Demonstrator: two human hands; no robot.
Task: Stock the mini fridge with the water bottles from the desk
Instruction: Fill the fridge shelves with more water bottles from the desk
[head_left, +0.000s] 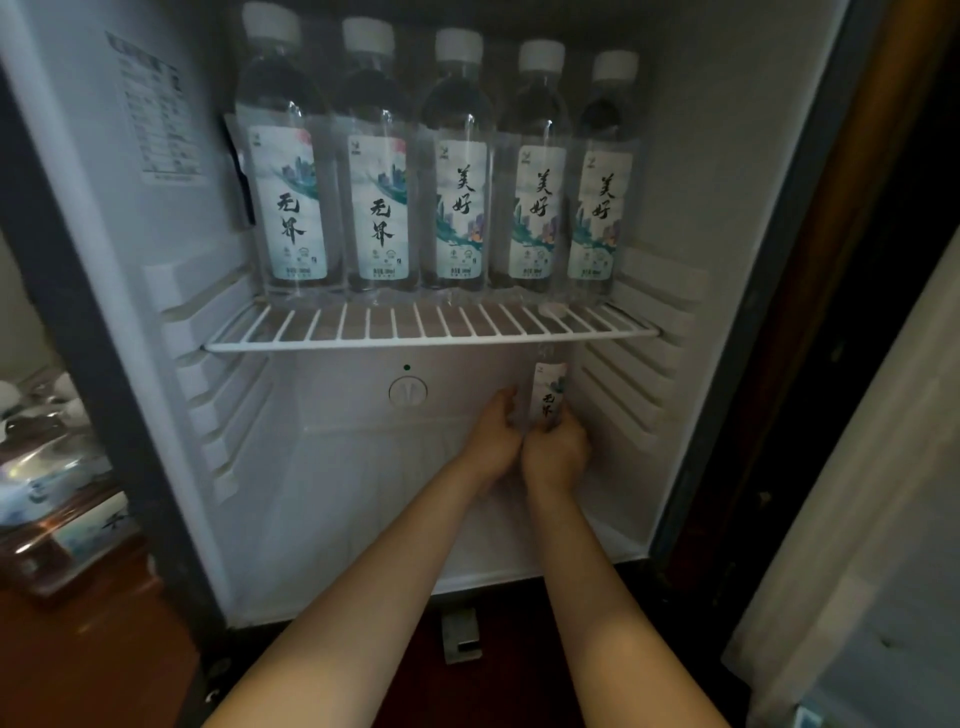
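— in the lower compartment of the mini fridge (701, 171), toward the right rear, i had the water bottle (548, 387) upright between both hands. the left hand (493, 441) had its fingers curled round the bottle's left side, and the right hand (557, 454) was wrapped round its lower part from the front.

— was it down on the fridge floor (363, 493)?

— i couldn't tell; the hands hid its base. that was my first worry. had i let go with the base off the floor or on a tilt, a tall, narrow bottle like that would likely have tipped over and rolled forward.

— and above it?

— its top sat just under the wire shelf (431, 332), where the row of five bottles (460, 208) stood. any lift to adjust it could, i judged, have knocked the shelf from below and rocked that row.

— anything else close by?

— the dial (408, 391) was near the left hand. drawing that hand out carelessly might have nudged the setting. i'd have wanted to ease off one hand at a time, keeping low and slow.
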